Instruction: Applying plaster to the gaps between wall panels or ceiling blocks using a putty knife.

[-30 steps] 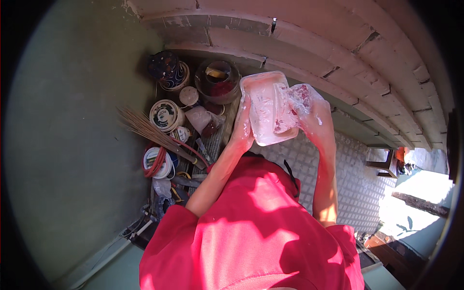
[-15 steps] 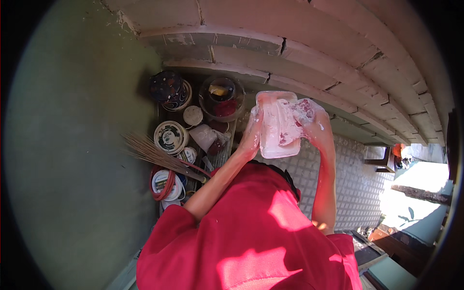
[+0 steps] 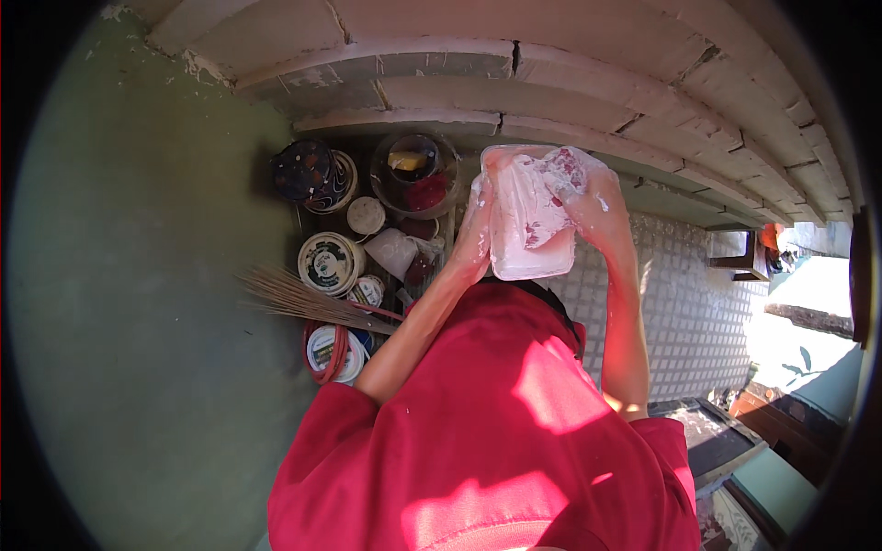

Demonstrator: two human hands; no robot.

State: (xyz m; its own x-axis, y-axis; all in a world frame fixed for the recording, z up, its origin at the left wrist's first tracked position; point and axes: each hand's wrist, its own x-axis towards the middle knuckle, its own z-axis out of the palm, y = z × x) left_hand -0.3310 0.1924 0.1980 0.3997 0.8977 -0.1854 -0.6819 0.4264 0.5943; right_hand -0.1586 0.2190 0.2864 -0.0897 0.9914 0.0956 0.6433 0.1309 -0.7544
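Observation:
My left hand (image 3: 473, 237) is closed on the left edge of a rectangular whitish plastic tray (image 3: 535, 266), held up in front of me. Thick pinkish-white paste or foam coats the tray's inner face. Against its upper right part, my right hand (image 3: 599, 209) is closed on a crumpled red-and-white piece that looks like a cloth (image 3: 562, 173), smeared with the same white stuff. White smears also cling to both hands. The right fingertips are partly hidden by the cloth, and the left fingers by the tray.
Several lidded tubs (image 3: 331, 264) stand along the green wall (image 3: 165, 275) at left, near a stick broom (image 3: 308, 298) and a clear round basin (image 3: 413, 188). Stepped ledges (image 3: 432, 96) run across the far side. A dark-topped table (image 3: 707, 441) stands at lower right over tiled floor (image 3: 680, 312).
The tray and both hands sit slightly higher in view. My right hand with the cloth has moved up and left across the tray's face. The view has shifted a little.

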